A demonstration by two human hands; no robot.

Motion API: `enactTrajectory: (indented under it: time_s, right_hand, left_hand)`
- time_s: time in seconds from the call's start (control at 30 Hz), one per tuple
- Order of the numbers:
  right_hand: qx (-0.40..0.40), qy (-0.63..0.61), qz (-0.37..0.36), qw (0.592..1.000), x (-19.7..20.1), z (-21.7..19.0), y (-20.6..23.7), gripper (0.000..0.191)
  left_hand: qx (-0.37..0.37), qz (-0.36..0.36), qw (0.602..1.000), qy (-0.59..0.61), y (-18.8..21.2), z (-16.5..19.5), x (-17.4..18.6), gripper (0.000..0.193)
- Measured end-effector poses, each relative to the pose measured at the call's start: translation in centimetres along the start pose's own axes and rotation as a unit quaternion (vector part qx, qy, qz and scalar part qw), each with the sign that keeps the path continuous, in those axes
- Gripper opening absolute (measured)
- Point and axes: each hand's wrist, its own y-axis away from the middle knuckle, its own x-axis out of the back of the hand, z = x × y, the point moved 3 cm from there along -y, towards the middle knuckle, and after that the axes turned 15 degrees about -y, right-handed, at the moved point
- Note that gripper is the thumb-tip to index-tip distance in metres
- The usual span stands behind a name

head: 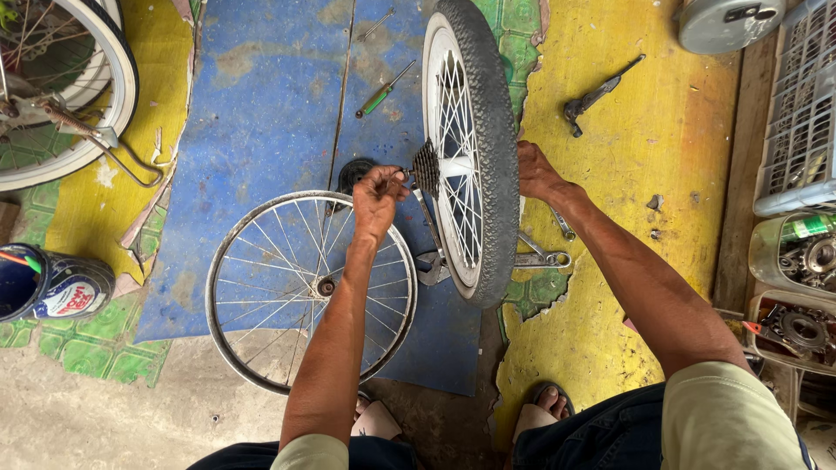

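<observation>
Two bicycle wheels dominate: a tyred wheel [470,148] stands upright on the blue floor mat [261,113], and a bare rim [309,292] lies flat beside it. The right hand [535,171] steadies the tyre, fingers pressed on it. The left hand [379,193] pinches shut at the sprocket cluster [426,168]. A blue-labelled can [52,287] lies far left.

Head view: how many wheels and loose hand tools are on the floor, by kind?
Wheels: 3 (upright tyred wheel, bare rim, bicycle wheel)
Screwdrivers: 1
Wrenches: 2 ()
Total: 6
</observation>
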Motion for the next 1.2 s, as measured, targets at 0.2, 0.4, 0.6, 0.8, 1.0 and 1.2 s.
enactTrajectory:
  time_s: [0.2,0.4,0.6,0.8,1.0,1.2]
  right_hand:
    - [-0.003,-0.205,-0.003,0.979,-0.2,1.0,0.1,0.012]
    - [-0.025,0.041,0.043,0.998,0.9,1.6,0.5,0.033]
    - [-0.032,0.036,0.039,0.998,1.4,2.1,0.8,0.051]
    - [-0.047,0.04,0.037,0.997,1.3,1.4,0.4,0.043]
    - [-0.055,0.114,0.038,0.991,0.5,0.2,0.1,0.029]
    - [0.021,0.129,0.017,0.991,-0.5,0.3,-0.8,0.01]
  left_hand:
    - [0.004,0.085,0.995,0.049,-0.2,-2.9,1.5,0.01]
    - [0.071,0.083,0.883,-0.457,3.9,-7.8,4.9,0.026]
    - [0.106,-0.048,0.805,-0.582,5.2,-10.0,4.7,0.026]
    - [0.132,-0.067,0.824,-0.547,5.6,-9.3,4.9,0.036]
    - [0.072,-0.01,0.811,-0.581,5.4,-10.0,7.4,0.021]
    - [0.053,-0.011,0.778,-0.626,5.3,-10.2,13.0,0.017]
